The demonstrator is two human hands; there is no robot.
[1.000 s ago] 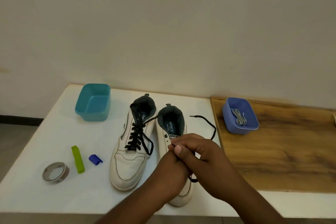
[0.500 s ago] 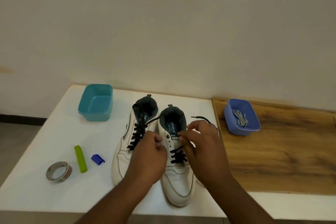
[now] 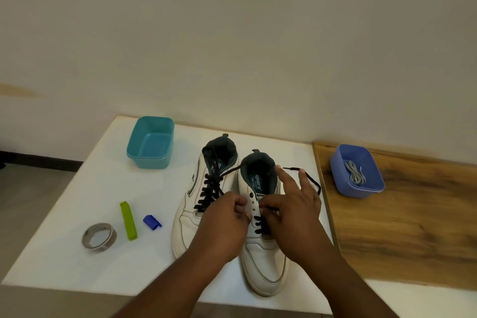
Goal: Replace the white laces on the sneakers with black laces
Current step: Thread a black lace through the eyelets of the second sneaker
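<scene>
Two white sneakers stand side by side on the white table (image 3: pixel 77 214), toes toward you, heels toward the wall. The left sneaker (image 3: pixel 188 217) already carries black lacing up its front. The right sneaker (image 3: pixel 263 261) is laced in black only over its lower eyelets; the upper eyelets show bare.

Both of your hands meet over the right sneaker's tongue. Your left hand (image 3: pixel 222 227) is curled, fingertips pinched at the eyelet row on that shoe's left side, seemingly on the lace, though the lace itself is hidden there. Your right hand (image 3: pixel 294 214) pinches the black lace (image 3: pixel 313 183) low with thumb and a finger near the tongue, while two other fingers point straight out toward the heel.

The key relation, as a judgement: the next bare eyelets lie just beyond your fingertips, away from you, along the shoe's long axis. The lace's loose end runs out to the right of the shoe, behind your right hand, so that hand is nearer to it.

A strand from the left sneaker crosses toward the right shoe's collar and could tangle.

Well apart: a teal tub (image 3: pixel 151 144) far left, a tape roll (image 3: pixel 99 236), a green clip (image 3: pixel 128 219) and a blue clip (image 3: pixel 152 221) near left. On the wooden board (image 3: pixel 413 227) to the right, a blue tub (image 3: pixel 357 170) holds the white laces (image 3: pixel 355 175).
</scene>
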